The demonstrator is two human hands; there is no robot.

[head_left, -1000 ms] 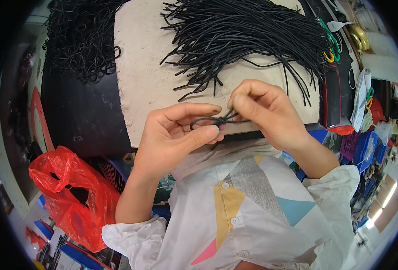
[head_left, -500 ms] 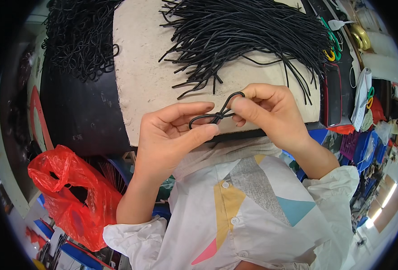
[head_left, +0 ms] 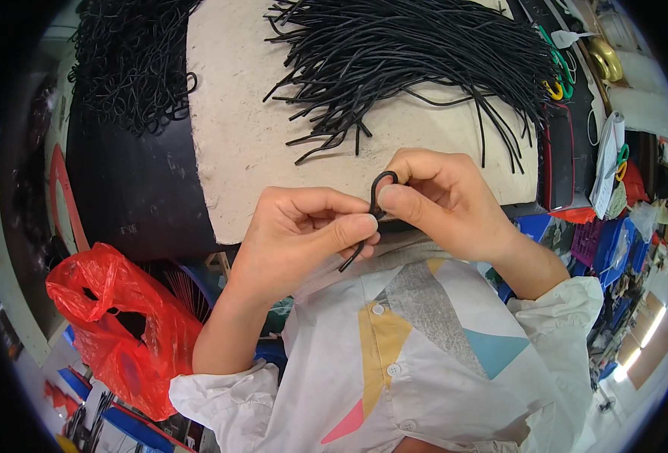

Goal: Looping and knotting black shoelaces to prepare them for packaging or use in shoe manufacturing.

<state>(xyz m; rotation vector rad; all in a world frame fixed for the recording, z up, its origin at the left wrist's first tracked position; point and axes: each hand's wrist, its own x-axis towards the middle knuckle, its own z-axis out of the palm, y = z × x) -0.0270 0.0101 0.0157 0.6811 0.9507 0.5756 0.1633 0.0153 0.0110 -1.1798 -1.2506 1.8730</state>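
Observation:
Between my two hands is a short black cord (head_left: 373,192), bent into a small loop at its upper part. My left hand (head_left: 311,230) pinches it between thumb and forefinger, and a loose end sticks out below the thumb. My right hand (head_left: 440,196) grips the loop's top with thumb and bent forefinger. The cord's middle, where a knot showed earlier, is covered by the left fingertips. Beyond my hands a thick bundle of straight black cords (head_left: 417,53) lies across the pale board (head_left: 236,151).
A tangled heap of looped black cords (head_left: 134,68) sits at the far left on a black surface (head_left: 141,181). A red plastic bag (head_left: 123,325) hangs at the near left. Along the right edge are green-handled scissors (head_left: 564,72), a dark red-edged case (head_left: 557,155) and folded paper (head_left: 607,162).
My left fingers have closed on the cord's middle, hiding the knot. The left-hand loop no longer shows; a loose end now points down. My right hand has shifted slightly down and left.

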